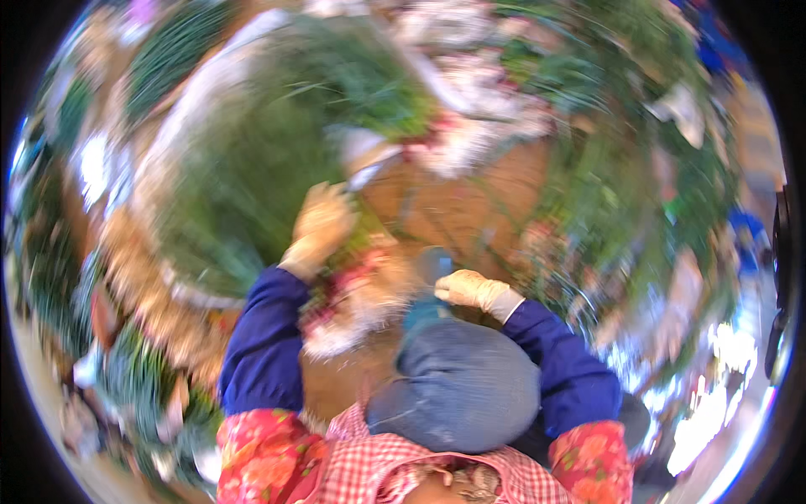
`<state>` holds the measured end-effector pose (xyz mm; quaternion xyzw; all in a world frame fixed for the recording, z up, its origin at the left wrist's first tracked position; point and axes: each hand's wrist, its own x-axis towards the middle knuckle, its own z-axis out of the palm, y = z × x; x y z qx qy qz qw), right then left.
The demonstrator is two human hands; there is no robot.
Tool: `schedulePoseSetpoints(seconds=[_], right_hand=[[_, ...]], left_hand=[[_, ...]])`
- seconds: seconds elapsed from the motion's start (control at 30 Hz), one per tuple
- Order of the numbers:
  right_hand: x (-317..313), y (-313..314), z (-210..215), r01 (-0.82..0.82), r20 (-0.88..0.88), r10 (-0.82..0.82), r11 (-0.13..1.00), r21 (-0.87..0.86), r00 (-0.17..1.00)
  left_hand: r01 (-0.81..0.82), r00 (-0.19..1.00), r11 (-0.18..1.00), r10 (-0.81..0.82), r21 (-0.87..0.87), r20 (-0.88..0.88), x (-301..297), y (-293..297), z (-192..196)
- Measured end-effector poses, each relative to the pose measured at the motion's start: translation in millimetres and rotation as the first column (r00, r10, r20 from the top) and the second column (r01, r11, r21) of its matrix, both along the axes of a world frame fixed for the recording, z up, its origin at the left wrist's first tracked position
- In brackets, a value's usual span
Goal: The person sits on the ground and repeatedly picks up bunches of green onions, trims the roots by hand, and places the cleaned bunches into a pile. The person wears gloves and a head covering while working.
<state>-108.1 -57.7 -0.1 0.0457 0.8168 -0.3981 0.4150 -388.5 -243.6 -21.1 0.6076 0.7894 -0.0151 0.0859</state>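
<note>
Your left hand [321, 225], in a pale glove, reaches up into a big bundle of green stems [252, 168] that lies across the left and middle of the view; the fingers look curled against the greenery, but the picture is too blurred to tell whether they actually grip any of it. Just below that hand, against your dark blue sleeve [264, 336], sits a cluster of pink and white flowers [353, 294].

Your right hand [470, 290], also gloved, rests near the centre, its fingers closed loosely over the edge of a bluish object [432, 267] whose kind you cannot make out. Right under it is your knee in blue denim [466, 386].

Beyond the hands lies a brown tabletop [453, 206], and further out more greenery and pale wrapped bunches [470, 92] ring the scene, all smeared by motion.
</note>
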Motion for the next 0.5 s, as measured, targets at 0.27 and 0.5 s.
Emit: schedulePoseSetpoints(seconds=[0.27,0.5], right_hand=[[295.8,244.2,172.6,0.570,-0.070,-0.621,0.663,0.486,0.781],[490.6,272.4,18.5,0.957,-0.056,-0.956,-0.288,-0.035,-0.290]], left_hand=[[-0.009,1.000,1.000,0.008,-0.020,-0.025,-6.7,2.8,-19.8],[0.115,0.900,0.951,0.023,-0.287,0.436,-26.3,97.8,67.1]])
